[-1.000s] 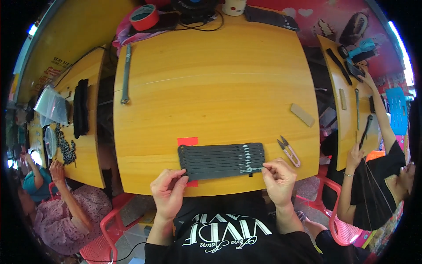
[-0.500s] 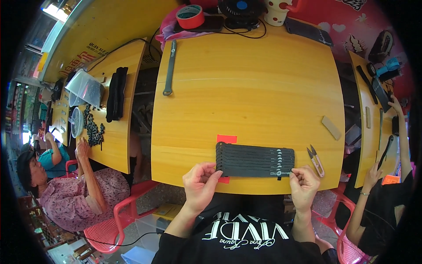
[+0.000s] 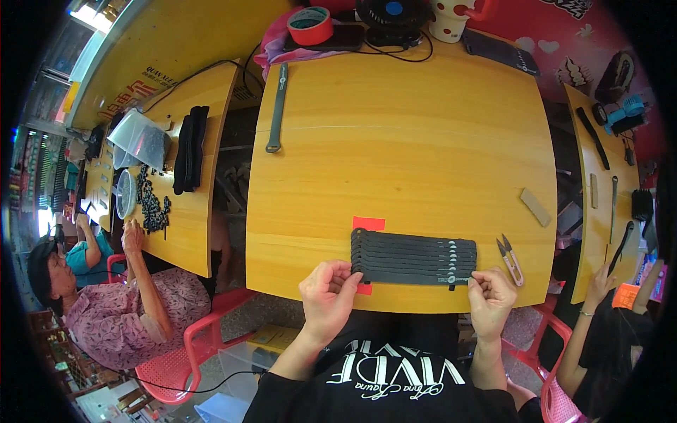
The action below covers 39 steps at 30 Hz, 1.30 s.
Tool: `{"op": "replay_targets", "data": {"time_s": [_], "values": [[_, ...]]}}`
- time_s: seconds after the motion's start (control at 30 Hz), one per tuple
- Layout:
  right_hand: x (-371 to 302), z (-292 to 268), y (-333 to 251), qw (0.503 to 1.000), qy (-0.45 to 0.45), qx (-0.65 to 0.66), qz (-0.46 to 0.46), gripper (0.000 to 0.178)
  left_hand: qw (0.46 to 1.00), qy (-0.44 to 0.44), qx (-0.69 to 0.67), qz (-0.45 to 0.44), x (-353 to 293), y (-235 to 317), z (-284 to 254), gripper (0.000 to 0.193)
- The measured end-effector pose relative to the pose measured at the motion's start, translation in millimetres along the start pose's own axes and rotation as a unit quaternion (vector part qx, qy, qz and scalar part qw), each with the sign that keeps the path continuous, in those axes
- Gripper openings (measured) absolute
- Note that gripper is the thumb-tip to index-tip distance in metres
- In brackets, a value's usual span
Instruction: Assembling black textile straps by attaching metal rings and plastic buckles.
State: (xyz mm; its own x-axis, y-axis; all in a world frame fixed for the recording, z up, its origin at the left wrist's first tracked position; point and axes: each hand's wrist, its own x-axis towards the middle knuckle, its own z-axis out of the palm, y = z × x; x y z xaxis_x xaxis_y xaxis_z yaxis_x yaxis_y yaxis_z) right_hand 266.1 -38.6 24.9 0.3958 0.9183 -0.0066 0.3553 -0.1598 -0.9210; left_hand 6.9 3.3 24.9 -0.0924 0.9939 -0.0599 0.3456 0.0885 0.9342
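Note:
A row of dark grey straps, overlapped so that each edge shows, lies near the table's front edge. Their rounded ends are at the left and pale printed marks near the right. My left hand pinches the nearest strap's left end between thumb and fingers. At the other end of that strap, my right hand is closed in a pinch on its corner. Red tape shows on the table beyond the straps' left end, with another bit under the near side. Thread snips lie to the right of the straps.
A single grey strap lies far left; a flat brown block lies right. Along the back are a red tape roll, a fan and a dark strap bundle. People work at side tables left and right.
My hands keep their pinch on the nearest strap, with hardly any movement. The person at the right has drawn an arm back, and the dark bundle there has left the table. The view has shifted slightly.

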Motion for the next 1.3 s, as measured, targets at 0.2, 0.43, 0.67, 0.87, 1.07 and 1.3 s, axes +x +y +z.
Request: {"op": "replay_targets", "data": {"time_s": [0.2,0.43,0.67,0.87,1.07,1.3], "values": [[0.9,0.7,-0.6,1.000,0.001,0.003,-0.003,0.013,1.000,0.005,0.018,-0.005,0.6,5.4,-0.5,0.016],[0.4,1.4,-2.2,1.000,0.003,0.000,0.003,0.013,0.999,-0.004,0.034,0.000,0.4,4.1,-0.6,0.016],[0.3,1.7,-4.6,1.000,0.006,-0.013,-0.009,0.013,0.993,-0.013,0.119,0.023,3.3,17.1,-1.5,0.017],[0.5,3.1,-8.9,0.999,0.021,-0.037,-0.013,0.012,0.991,-0.028,0.129,0.028,7.1,12.6,-3.2,0.018],[2.5,-3.5,4.4,0.999,0.018,-0.035,0.006,0.014,0.992,-0.034,0.114,0.027,11.3,15.4,-9.5,0.015],[2.4,-5.8,4.6,1.000,-0.002,0.017,-0.005,0.010,0.970,0.034,0.210,0.121,5.4,19.0,-13.4,0.017]]}}
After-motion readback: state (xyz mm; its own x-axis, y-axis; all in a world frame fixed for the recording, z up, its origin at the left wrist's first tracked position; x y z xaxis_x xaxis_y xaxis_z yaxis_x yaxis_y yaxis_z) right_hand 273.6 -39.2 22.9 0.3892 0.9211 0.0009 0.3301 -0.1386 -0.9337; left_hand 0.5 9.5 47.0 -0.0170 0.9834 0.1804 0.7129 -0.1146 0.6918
